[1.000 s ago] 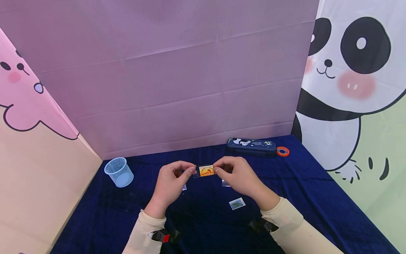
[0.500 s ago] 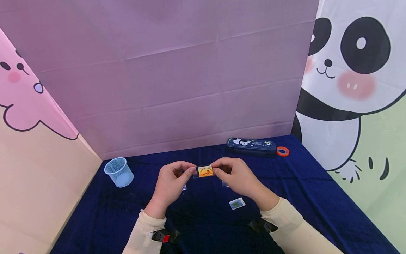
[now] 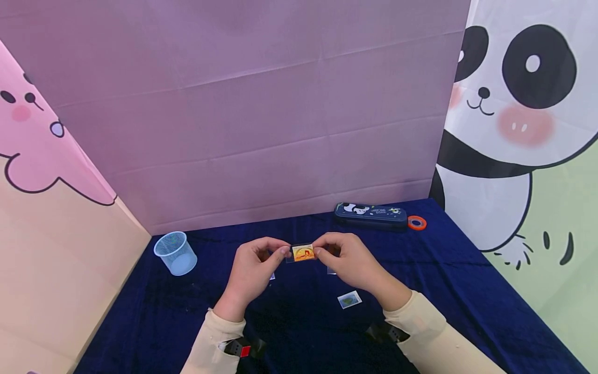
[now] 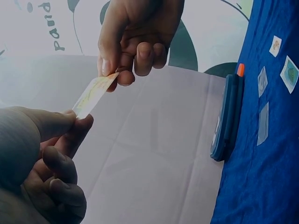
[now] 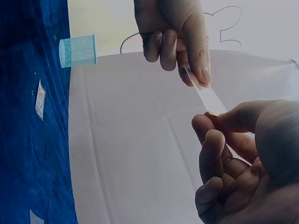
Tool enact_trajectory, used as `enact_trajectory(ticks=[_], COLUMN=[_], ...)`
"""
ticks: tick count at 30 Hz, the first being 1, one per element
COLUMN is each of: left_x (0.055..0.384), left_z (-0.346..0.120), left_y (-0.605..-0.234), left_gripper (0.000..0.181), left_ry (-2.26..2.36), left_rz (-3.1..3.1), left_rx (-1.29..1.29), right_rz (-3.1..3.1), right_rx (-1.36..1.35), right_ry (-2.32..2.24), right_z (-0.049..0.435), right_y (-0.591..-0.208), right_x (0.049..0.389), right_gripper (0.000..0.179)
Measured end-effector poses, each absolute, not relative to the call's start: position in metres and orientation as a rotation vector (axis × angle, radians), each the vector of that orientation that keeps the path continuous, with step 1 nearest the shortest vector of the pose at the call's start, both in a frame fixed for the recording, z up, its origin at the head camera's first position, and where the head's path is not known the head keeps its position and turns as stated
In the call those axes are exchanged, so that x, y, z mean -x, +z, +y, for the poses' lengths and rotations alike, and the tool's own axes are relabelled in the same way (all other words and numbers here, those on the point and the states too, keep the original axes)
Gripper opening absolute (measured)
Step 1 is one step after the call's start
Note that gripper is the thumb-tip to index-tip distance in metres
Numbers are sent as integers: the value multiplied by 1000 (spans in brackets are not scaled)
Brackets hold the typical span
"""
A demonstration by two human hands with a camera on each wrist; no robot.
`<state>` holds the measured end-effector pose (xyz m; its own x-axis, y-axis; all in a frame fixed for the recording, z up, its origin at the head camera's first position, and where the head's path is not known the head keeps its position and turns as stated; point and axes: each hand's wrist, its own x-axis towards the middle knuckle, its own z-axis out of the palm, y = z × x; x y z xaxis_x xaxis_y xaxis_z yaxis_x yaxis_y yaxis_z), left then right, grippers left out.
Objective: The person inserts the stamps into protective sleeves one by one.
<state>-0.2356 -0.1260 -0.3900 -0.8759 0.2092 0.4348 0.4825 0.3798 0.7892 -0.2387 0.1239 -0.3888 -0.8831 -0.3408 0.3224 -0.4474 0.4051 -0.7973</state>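
Between my hands, above the table, is a small orange and yellow stamp [image 3: 303, 253] that appears to sit partly in a clear plastic sleeve [image 4: 88, 100]. With thumb and forefinger my left hand [image 3: 254, 267] pinches the sleeve's left end. My right hand [image 3: 352, 259] pinches the right edge of the stamp; whether it also grips the sleeve I cannot tell. In the right wrist view a clear strip extends past the right fingertips. Flat on the cloth near my right wrist lies a blue-green stamp [image 3: 349, 299].
A dark blue cloth [image 3: 299, 322] covers the table. Light blue mesh pen holder [image 3: 175, 253] stands at left; a panda pencil case [image 3: 370, 216] and an orange tape roll [image 3: 417, 223] lie at back right. Clear pieces [image 4: 263, 123] and another small stamp [image 5: 40, 100] lie under the hands.
The stamp and my right fingertips have shifted very slightly left, closer to my left fingers. Both hands keep their pinch, and the things on the table have not moved.
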Motion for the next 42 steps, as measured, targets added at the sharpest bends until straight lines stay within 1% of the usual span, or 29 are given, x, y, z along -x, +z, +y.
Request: enact_trajectory(ticks=[27, 42], left_x=[234, 234], left_z=[-124, -124], left_y=[-390, -391], left_gripper=[9, 9], left_ry=[-1524, -1522], left_rz=[-2399, -2390], left_rx=[630, 621], right_rz=[-2534, -2532], right_rx=[-722, -712], right_ry=[1473, 1489], right_z=[124, 123], right_y=[-390, -390], right_x=[239, 240], right_gripper=[5, 7])
